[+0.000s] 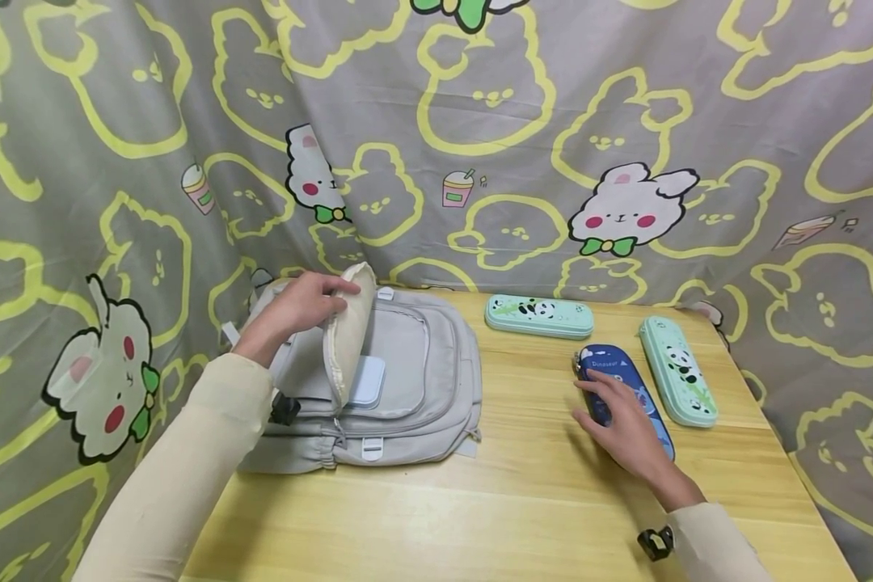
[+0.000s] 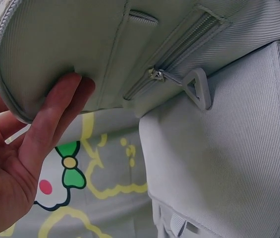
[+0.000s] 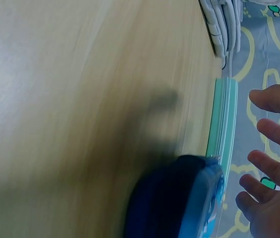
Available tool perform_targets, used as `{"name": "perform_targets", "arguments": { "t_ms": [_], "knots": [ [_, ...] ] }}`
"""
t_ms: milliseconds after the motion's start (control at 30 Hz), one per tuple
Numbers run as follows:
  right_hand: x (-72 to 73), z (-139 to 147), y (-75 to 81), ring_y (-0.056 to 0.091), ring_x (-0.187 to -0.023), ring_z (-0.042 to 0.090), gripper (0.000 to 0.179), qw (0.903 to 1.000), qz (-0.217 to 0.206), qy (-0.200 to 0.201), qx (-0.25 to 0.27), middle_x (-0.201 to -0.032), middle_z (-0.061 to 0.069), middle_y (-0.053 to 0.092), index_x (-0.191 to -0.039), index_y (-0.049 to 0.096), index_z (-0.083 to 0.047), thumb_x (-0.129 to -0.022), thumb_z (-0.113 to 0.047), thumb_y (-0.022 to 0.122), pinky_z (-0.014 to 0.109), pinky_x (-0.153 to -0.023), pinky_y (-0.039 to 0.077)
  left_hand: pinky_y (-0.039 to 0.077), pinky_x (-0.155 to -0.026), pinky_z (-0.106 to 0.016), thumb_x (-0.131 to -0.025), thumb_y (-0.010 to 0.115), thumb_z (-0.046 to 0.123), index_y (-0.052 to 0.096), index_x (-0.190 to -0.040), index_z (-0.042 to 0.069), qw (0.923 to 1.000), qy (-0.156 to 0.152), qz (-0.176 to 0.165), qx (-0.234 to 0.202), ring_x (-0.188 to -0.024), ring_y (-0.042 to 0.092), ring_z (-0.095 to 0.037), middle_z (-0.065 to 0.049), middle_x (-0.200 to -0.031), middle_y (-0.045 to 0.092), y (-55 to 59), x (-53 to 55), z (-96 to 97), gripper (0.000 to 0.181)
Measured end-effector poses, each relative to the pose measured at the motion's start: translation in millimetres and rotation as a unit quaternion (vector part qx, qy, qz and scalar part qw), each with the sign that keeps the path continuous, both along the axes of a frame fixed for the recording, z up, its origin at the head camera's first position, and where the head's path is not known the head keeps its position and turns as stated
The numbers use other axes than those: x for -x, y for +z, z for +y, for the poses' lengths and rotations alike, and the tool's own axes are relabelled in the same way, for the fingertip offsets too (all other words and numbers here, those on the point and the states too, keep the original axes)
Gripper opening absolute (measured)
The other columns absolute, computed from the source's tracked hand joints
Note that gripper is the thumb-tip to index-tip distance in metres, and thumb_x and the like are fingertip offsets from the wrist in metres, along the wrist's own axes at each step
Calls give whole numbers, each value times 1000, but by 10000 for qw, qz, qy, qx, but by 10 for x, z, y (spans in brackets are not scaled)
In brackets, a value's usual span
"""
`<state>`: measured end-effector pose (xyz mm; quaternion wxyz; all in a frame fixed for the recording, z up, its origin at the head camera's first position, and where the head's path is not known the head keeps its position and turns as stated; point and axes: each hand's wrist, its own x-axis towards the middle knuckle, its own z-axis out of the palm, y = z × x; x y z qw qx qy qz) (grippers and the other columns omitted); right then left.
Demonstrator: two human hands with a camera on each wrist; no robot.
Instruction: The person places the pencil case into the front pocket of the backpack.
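Observation:
A grey backpack [image 1: 451, 364] lies on the table at the left. My left hand [image 1: 301, 311] pinches the edge of its front pocket flap [image 1: 351, 331] between thumb and fingers, holding it raised. In the left wrist view, the flap's inner side [image 2: 55, 44] shows a small zipped pocket [image 2: 179, 44]. A pale blue, rounded flat thing [image 1: 369, 381] shows beside the raised flap. At the right, my right hand [image 1: 626, 428] hovers with spread fingers over a dark blue pencil case [image 1: 614, 360] marked "Dinosaur". The right wrist view shows these fingers apart from the case [image 3: 179, 198], gripping nothing.
Two mint green pencil cases with pandas lie nearby: one [image 1: 538, 316] at the table's back edge, another [image 1: 678, 372] right of the blue case. A patterned grey curtain [image 1: 495, 226] hangs behind and at both sides of the wooden table [image 1: 436, 517].

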<state>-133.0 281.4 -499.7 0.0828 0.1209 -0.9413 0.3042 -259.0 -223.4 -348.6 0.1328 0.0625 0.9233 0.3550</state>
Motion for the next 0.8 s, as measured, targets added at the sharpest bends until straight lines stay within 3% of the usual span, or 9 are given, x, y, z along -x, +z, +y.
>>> {"name": "perform_targets", "arguments": {
  "t_ms": [300, 600, 800],
  "knots": [
    [-63, 123, -3, 43, -145, 59, 50, 9997, 39, -224, -50, -158, 30, 50, -140, 68, -2, -96, -17, 84, 80, -109, 36, 39, -63, -31, -103, 53, 6, 69, -146, 6, 10000, -19, -10, -46, -63, 42, -16, -5, -81, 48, 13, 8, -20, 46],
    [-140, 224, 2, 39, -145, 63, 53, 9992, -39, -400, 27, -160, 33, 46, -143, 66, -2, -96, -20, 83, 83, -107, 33, 41, -64, -31, -103, 53, 6, 69, -146, 6, 10000, -42, 14, -63, -64, 45, -14, -5, -84, 54, 25, 0, -17, 46],
    [-218, 310, -47, 37, -144, 64, 56, 9978, -199, -624, -42, -162, 35, 42, -145, 64, -4, -96, -23, 83, 84, -105, 33, 40, -64, -30, -104, 52, 6, 69, -147, 7, 10000, -23, -14, -53, -65, 45, -15, -10, -99, 59, 6, 6, -19, 46]
  ]
}}
